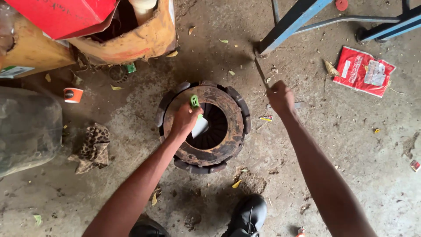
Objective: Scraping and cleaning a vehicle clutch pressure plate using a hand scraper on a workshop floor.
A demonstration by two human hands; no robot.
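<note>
A rusty round clutch plate (pixel 203 124) sits flat on the dirty concrete floor (pixel 342 145), slightly left of the middle of the view, its dark centre opening facing up. The left hand (pixel 184 120) rests over the plate's upper left rim, fingers curled around a small green-handled tool (pixel 194 101) with a pale blade. The right hand (pixel 280 97) is off the plate to its right, closed around a thin metal rod (pixel 261 72). Around them lie a red packet (pixel 363 71), a torn cardboard box (pixel 131 41), an orange cup (pixel 73 95), a spotted rag (pixel 93 147), blue metal legs (pixel 289 24) and a black shoe (pixel 247 215).
</note>
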